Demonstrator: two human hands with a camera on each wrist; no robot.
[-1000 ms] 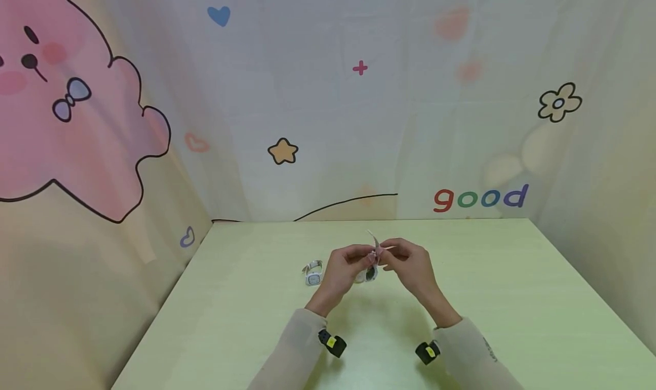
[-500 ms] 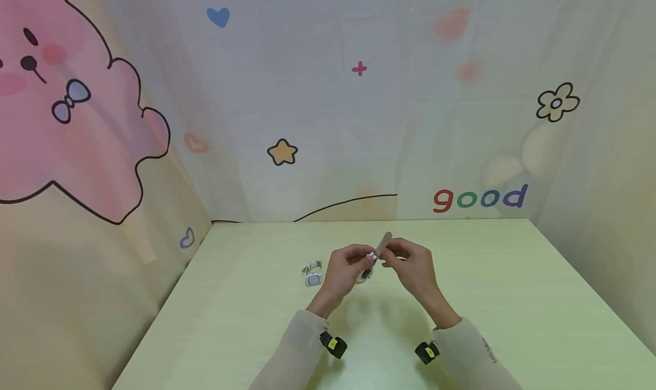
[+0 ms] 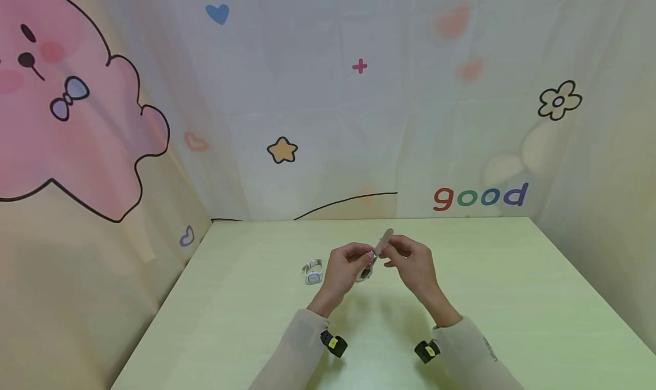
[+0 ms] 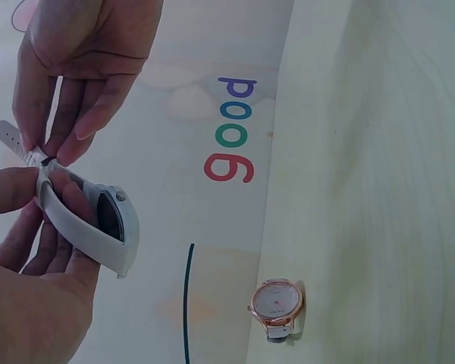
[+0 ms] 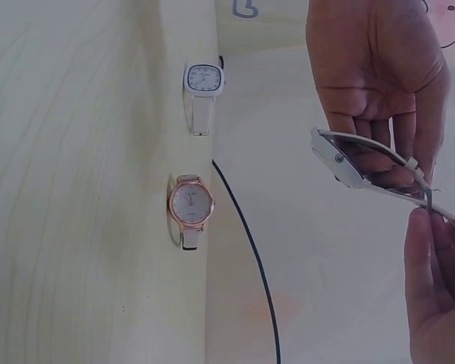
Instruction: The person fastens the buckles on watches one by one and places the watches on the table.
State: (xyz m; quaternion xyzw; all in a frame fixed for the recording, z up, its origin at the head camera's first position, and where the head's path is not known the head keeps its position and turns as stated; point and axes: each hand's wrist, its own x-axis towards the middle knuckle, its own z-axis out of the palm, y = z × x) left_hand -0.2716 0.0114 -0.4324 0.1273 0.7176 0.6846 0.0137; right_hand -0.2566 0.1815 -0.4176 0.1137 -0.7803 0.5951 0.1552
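A white wristwatch [image 4: 83, 232] is held up off the table between both hands, its strap bent into a loop. My left hand [image 3: 338, 273] grips the looped strap, with fingers inside it beside the case [image 5: 337, 161]. My right hand [image 3: 416, 266] pinches the strap close to the buckle [image 4: 42, 158]. Past the buckle, the strap's free end [image 3: 384, 241] points up and to the right; holes show in it in the left wrist view. Fingers partly cover the buckle, so I cannot tell how the strap is fastened there.
On the pale table [image 3: 230, 333] lie a white square-faced watch [image 3: 314, 277], left of my left hand, and a round rose-gold watch [image 5: 191, 203] with a pale strap. A printed cloth [image 3: 318, 94] hangs behind the table's far edge.
The strap's free end, seen edge-on and upright a second ago, now shows its flat side and leans right. The hands stay nearly in place.
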